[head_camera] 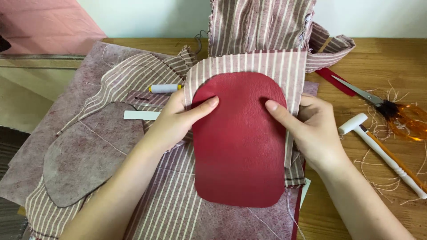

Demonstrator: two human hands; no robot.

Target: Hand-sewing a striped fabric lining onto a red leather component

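Note:
A rounded red leather piece [240,146] lies on top of a striped mauve-and-white fabric panel [262,62]. My left hand [175,120] grips the left edge of both, its thumb pressed flat on the leather. On the other side, my right hand [311,126] pinches the leather and the striped panel together, thumb on the red surface. More striped fabric [171,204] spreads underneath.
Mottled mauve interfacing pieces [84,151] lie left on the wooden table [378,58]. A white tube with a yellow end [165,88] and a white strip [141,115] sit behind my left hand. Orange-handled scissors [387,109], a white-tipped tool [382,153] and loose threads lie right.

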